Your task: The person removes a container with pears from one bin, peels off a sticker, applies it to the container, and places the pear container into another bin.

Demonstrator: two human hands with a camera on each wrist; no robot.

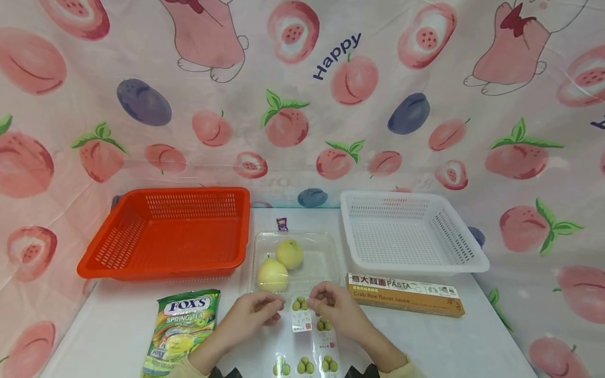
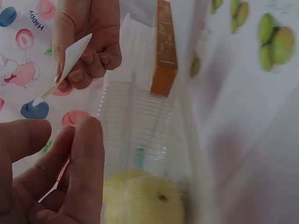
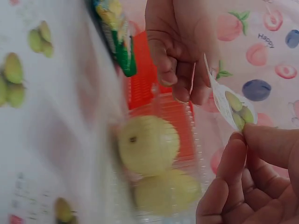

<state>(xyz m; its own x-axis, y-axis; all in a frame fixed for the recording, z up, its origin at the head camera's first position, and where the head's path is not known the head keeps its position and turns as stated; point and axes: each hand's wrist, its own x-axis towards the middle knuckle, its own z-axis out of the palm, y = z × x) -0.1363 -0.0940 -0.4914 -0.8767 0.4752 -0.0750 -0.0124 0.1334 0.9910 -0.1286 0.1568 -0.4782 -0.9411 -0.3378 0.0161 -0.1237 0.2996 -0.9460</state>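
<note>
Thumb and fingertips of my right hand (image 1: 341, 311) pinch a small white sticker (image 3: 230, 103) printed with green fruit and lettering, by its edge. My left hand (image 1: 250, 316) is on the sticker's other side, its thumb and loosely bent fingers apart with nothing between them. Below both hands lies a sheet of fruit stickers (image 1: 305, 365), partly covered by them. Just beyond the hands sits a clear plastic box (image 1: 323, 257). Two yellow-green pears (image 1: 289, 254) are inside it, one nearer and to the left.
A red basket (image 1: 189, 247) stands back left and a white basket (image 1: 406, 236) back right. A green FOX'S candy bag (image 1: 181, 331) lies left, a pasta box (image 1: 405, 295) right. One small purple wrapped candy (image 1: 281, 224) is behind the clear box. A fruit-print cloth hangs behind.
</note>
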